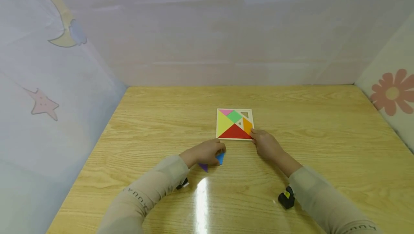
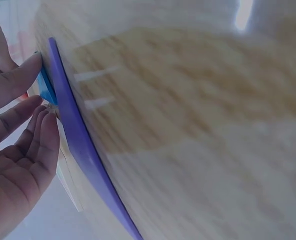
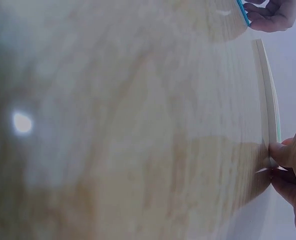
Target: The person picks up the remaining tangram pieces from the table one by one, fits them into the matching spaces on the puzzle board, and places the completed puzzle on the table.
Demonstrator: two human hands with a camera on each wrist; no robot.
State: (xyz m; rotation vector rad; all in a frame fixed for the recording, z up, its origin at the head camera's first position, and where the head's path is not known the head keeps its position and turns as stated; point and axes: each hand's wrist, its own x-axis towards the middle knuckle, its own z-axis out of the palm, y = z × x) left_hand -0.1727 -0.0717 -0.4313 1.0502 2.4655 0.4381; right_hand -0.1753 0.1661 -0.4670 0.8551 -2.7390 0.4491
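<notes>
A square wooden tangram tray (image 1: 250,115) lies on the table with pink, green, yellow, red and orange pieces in it; two triangular hollows show bare wood. My right hand (image 1: 266,144) pinches the tray's near right corner between thumb and fingers, also seen on the tray edge (image 3: 268,85) in the right wrist view. Just in front of the tray, my left hand (image 1: 207,152) holds a small blue piece (image 1: 220,158) between thumb and fingertips. A larger purple piece (image 2: 80,140) lies on the table beside that hand, partly hidden under it in the head view.
The wood-grain table (image 1: 323,129) extends around the tray on all sides. A pale cloth wall (image 1: 226,40) stands along its back edge, with printed side walls left and right. Dark wrist devices (image 1: 286,198) sit below both forearms.
</notes>
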